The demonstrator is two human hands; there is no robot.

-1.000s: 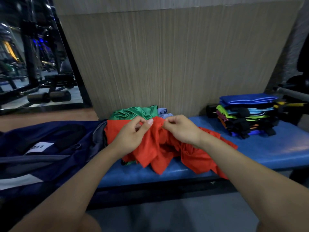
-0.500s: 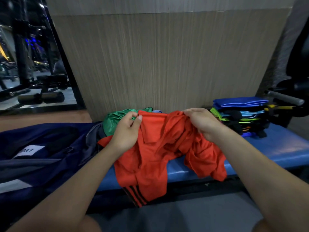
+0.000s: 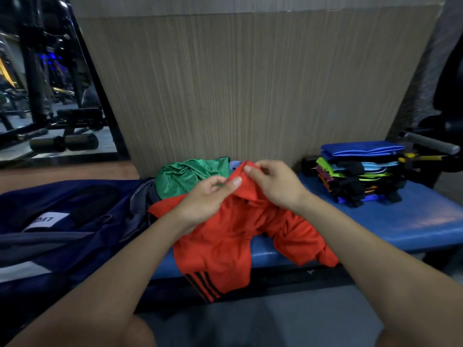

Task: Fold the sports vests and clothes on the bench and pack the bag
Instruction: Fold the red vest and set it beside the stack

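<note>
Pinching red shirt point(image 3: 233, 229) collar at 12 o'clock, both hands, left point(image 3: 205, 199) & right point(image 3: 273, 186), now sit close together vs 0.5 s ago; shirt hangs off surface point(image 3: 400, 221), ready for folding.

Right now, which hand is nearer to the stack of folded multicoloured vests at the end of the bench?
Right. The right hand, pinching the red shirt, sits nearer the stack of folded vests; the left hand lies farther off, beside it.

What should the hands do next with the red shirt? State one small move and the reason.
Probably draw the hands apart along the red shirt's top edge. The left hand and right hand pinch it close together, and it hangs bunched over the blue bench, not yet flat enough to fold.
</note>
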